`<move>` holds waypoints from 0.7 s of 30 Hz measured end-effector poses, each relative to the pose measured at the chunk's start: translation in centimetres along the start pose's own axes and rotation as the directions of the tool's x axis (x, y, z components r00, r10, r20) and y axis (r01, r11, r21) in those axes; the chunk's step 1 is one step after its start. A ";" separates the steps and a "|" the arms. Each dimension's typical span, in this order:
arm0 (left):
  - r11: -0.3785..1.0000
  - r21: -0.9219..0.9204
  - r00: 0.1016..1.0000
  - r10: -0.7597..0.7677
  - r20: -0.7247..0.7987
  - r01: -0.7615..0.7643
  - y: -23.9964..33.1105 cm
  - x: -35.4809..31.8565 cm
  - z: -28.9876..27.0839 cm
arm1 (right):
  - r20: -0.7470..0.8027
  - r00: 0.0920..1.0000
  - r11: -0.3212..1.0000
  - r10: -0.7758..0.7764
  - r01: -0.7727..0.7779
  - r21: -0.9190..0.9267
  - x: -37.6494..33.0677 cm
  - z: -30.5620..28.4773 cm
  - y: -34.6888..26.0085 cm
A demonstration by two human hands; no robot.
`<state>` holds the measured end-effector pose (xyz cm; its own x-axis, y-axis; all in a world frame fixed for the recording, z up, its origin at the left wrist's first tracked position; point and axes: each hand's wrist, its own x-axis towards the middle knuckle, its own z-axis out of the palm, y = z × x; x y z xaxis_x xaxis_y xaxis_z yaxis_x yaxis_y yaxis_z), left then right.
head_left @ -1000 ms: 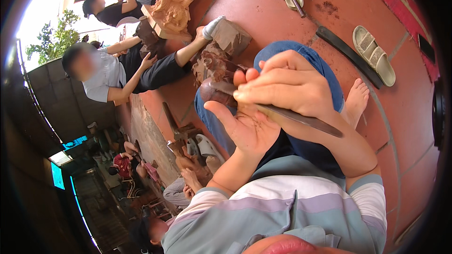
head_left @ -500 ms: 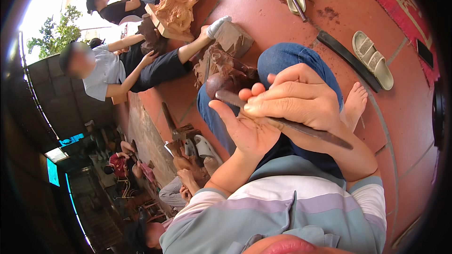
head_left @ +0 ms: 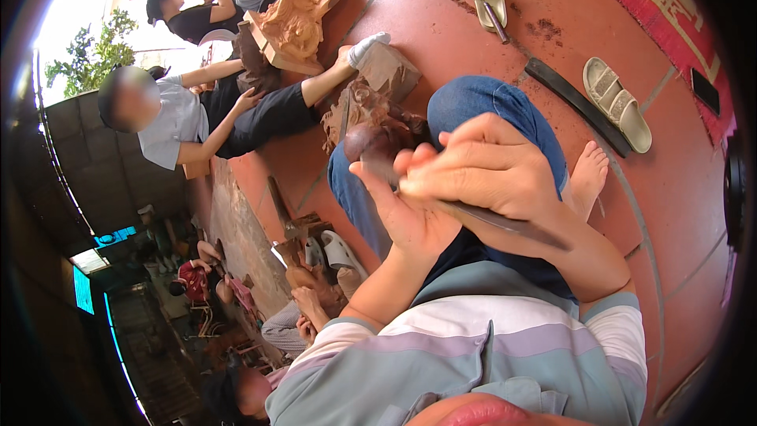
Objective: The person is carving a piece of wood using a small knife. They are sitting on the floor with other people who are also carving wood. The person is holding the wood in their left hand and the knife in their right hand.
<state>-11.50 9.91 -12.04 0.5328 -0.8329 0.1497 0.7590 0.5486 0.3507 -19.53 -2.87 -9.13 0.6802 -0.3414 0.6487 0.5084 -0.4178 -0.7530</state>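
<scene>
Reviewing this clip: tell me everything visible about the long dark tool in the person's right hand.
The tool is long, slim and dark grey-brown, possibly metal. The right hand grips it around the middle, hiding that part. It lies slanted: the rear end sticks out toward the lower right, in front of the right forearm. The front end is blurred, so its edge cannot be made out. Contact with the left hand is unclear.

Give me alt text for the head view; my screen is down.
A person's right hand holds a dark, slim tool over their open left hand. Beyond lie a rounded dark piece and a carving, with sandals on reddish floor tiles.
</scene>
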 end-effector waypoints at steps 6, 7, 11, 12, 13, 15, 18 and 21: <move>0.997 -0.054 0.899 0.020 -0.438 -0.048 -0.4 -0.1 2.0 | -0.079 0.997 0.992 0.006 -0.016 -0.126 0.5 0.8 0.7; 0.997 -0.071 0.955 -0.010 -0.296 -0.012 -0.4 -0.1 1.4 | -0.067 0.998 0.993 0.011 -0.019 -0.118 0.4 0.7 0.5; 0.994 -0.105 0.997 -0.013 -0.075 0.005 -0.7 0.2 0.7 | -0.067 0.997 0.993 -0.028 0.020 -0.116 0.5 0.0 -0.3; 0.989 -0.145 0.978 -0.024 -0.205 -0.006 -0.6 0.2 1.4 | -0.096 0.995 0.989 0.040 -0.053 -0.139 0.8 0.3 -0.1; 0.983 -0.183 0.943 -0.042 -0.331 -0.020 -0.7 0.4 1.9 | -0.074 0.996 0.988 0.046 -0.056 -0.145 0.7 0.2 0.2; 0.977 -0.212 0.975 -0.057 -0.215 0.010 -0.5 0.0 0.8 | -0.029 0.998 0.989 0.053 -0.056 -0.136 0.6 0.5 0.6; 0.980 -0.194 0.978 -0.075 -0.194 0.036 -0.5 -0.3 0.9 | -0.071 0.996 0.994 0.061 -0.068 -0.091 0.6 0.3 -0.3; 0.991 -0.130 0.947 -0.029 -0.319 -0.013 -0.5 0.3 1.7 | -0.080 0.995 0.990 0.052 -0.062 -0.131 0.8 0.6 0.2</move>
<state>-12.41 9.25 -10.59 0.6019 -0.7817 -0.1633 0.7941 0.5644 0.2255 -18.59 -2.68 -8.81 0.6613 -0.4284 0.6157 0.3921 -0.5024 -0.7707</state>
